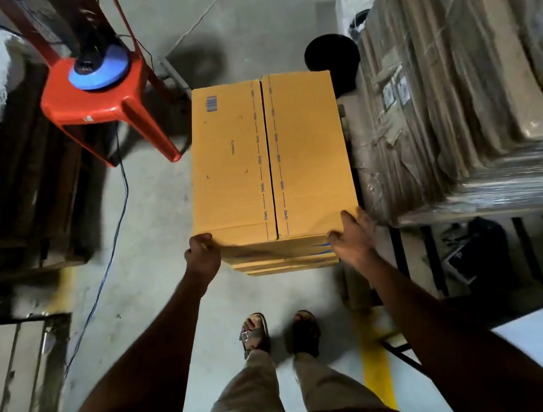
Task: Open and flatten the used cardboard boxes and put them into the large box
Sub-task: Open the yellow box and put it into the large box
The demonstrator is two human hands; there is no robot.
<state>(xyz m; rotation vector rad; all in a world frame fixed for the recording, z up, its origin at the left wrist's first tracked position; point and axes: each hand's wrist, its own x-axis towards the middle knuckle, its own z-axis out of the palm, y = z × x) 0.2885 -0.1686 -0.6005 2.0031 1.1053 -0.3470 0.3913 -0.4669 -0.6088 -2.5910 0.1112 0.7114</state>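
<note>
A closed yellow-brown cardboard box (269, 157) with blue printing and a barcode stands in front of me, its two top flaps meeting along a centre seam. More cardboard edges show under its near side. My left hand (202, 254) grips the near left corner with curled fingers. At the near right corner, my right hand (352, 236) lies against the box with its fingers spread along the edge and side.
A red plastic stool (101, 100) with a blue disc on it stands at the left, and a blue cable (117, 222) trails across the concrete floor. Plastic-wrapped cardboard stacks on a pallet (461, 84) crowd the right. A black round bin (331, 56) sits behind the box.
</note>
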